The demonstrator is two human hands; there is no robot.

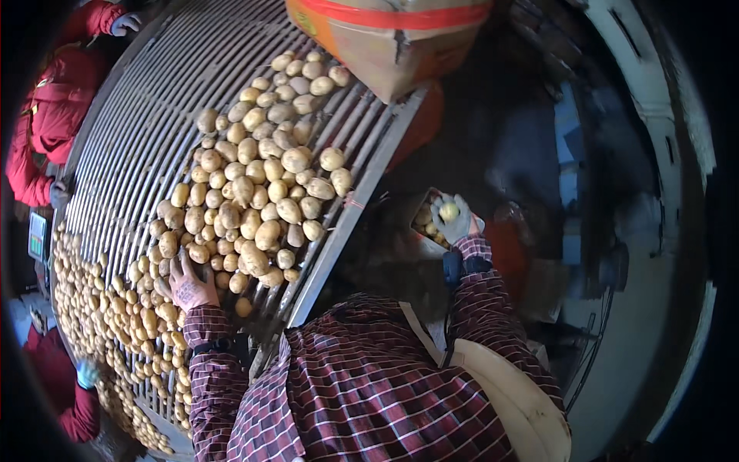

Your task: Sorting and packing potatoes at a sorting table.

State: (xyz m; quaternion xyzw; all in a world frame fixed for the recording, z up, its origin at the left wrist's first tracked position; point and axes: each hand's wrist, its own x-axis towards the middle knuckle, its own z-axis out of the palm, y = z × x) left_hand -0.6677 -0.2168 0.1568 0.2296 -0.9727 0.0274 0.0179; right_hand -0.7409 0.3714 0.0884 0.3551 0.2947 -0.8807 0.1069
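Observation:
Many potatoes point(248, 190) lie piled on a slatted metal roller table point(150, 110) in front of me. My left hand point(191, 286), in a pale glove, rests with spread fingers at the near side of the pile, touching potatoes; whether it grips one I cannot tell. Out to the right, my gloved right hand point(453, 216) holds a small potato point(449, 212) in its palm, fingers around it. That hand is over the edge of an open container point(430, 245) that has more potatoes inside.
A large box or sack with red tape point(398, 34) overhangs the table's far right corner. The table's metal side rail point(346, 225) runs close before me. Two co-workers in red sleeves point(63, 104) point(86, 410) stand along the left side. A small lit display point(37, 235) is there too.

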